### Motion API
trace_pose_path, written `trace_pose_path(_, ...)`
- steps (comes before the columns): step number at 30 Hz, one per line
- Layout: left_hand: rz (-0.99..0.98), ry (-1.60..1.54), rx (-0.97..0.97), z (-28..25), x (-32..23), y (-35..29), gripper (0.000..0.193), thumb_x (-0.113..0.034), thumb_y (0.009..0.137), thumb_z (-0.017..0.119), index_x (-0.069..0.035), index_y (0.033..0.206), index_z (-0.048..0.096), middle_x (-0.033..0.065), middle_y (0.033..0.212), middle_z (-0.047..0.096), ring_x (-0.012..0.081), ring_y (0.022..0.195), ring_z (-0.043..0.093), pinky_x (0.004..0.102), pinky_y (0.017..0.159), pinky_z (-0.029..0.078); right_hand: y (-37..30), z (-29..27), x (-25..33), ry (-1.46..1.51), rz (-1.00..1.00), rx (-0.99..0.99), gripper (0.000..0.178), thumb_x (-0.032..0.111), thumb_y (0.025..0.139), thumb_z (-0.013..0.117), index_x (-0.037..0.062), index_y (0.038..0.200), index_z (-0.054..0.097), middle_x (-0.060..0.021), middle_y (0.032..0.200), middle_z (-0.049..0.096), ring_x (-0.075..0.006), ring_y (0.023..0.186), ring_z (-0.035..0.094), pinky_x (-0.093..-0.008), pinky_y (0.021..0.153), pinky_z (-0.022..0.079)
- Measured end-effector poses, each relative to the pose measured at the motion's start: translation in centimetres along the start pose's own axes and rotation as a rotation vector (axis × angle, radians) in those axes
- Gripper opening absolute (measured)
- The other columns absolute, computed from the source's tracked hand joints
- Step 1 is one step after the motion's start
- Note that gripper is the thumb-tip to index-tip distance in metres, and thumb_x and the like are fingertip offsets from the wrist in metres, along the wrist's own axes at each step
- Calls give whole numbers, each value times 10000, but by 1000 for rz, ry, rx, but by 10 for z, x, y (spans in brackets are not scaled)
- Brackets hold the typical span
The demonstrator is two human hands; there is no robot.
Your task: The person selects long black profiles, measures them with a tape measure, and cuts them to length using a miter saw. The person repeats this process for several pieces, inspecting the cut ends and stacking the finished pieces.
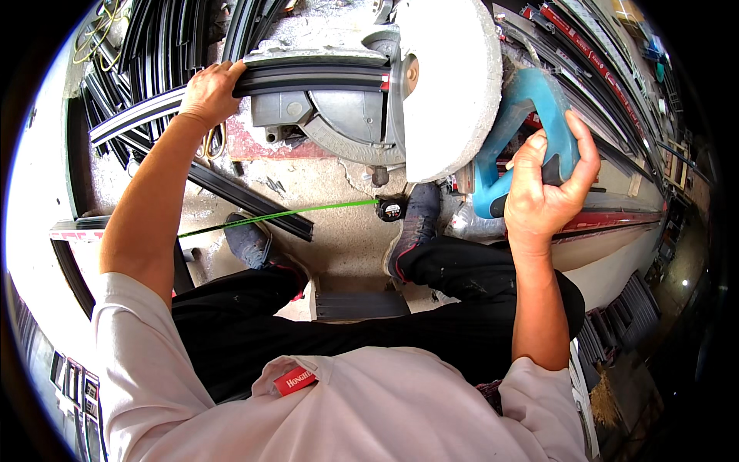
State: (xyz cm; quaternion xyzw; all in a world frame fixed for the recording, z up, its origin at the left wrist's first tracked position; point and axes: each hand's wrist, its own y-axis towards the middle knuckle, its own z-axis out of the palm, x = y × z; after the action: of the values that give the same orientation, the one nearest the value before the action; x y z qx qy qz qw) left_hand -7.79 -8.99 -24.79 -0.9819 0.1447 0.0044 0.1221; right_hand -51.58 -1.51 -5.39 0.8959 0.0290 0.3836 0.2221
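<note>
A long dark grey metal profile (315,78) lies across the grey base (346,115) of a miter saw. My left hand (209,94) is closed over the profile, left of the saw, with the fingers on its far side. The profile's right end, with a small red patch, reaches the saw head beside the round white guard (454,92). My right hand (543,185) grips the teal looped handle (566,142) of the saw, thumb on the near side. Part of those fingers is hidden behind the handle. The guard covers most of the blade.
A black tape measure (391,208) sits by my right shoe (416,227), its green tape drawn out leftward. Loose dark profiles (165,46) are piled at the far left. More long strips (600,69) lie at the right. Another profile (254,204) crosses the floor near my left shoe.
</note>
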Motion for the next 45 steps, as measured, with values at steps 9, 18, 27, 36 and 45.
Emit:
trace_pose_path(9, 7, 3, -7, -1, 0, -1, 491, -85, 788, 758, -101, 1256, 607, 122, 1106, 673, 324, 1137, 659, 448, 1025, 518, -1, -1, -1, 17, -6, 13, 482, -54, 937, 674, -7, 1400, 546, -114, 1239, 613, -177, 1025, 654, -314, 901, 565)
trace_pose_path(18, 30, -68, -24, 3, 4, 0, 475, -127, 772, 800, -87, 1201, 600, 152, 1132, 668, 375, 1140, 645, 486, 1007, 515, -2, 0, -3, 53, -6, 12, 487, -66, 931, 669, -8, 1398, 544, -115, 1231, 626, -167, 1005, 654, -311, 892, 564)
trace_pose_path(27, 54, -94, -88, 8, 4, 3, 459, -93, 754, 754, -71, 1194, 622, 163, 1107, 663, 384, 1128, 639, 484, 967, 517, 0, -3, -2, 3, -27, -9, 479, -59, 924, 667, -10, 1386, 550, -129, 1277, 623, -198, 1057, 654, -331, 940, 553)
trace_pose_path(36, 51, -91, -82, 20, 15, 3, 506, -35, 740, 747, -57, 1228, 616, 163, 1152, 672, 384, 1132, 642, 482, 987, 521, 6, -4, 2, -52, -211, -54, 510, -40, 864, 711, -1, 1352, 566, -210, 1179, 702, -349, 1013, 736, -399, 886, 590)
trace_pose_path(45, 58, -89, -117, 30, 22, 4, 477, -63, 752, 795, -64, 1197, 624, 147, 1108, 665, 378, 1102, 645, 473, 971, 523, 3, -5, 2, 12, -172, -52, 499, -31, 852, 730, 1, 1328, 584, -237, 1182, 706, -423, 1031, 729, -436, 885, 599)
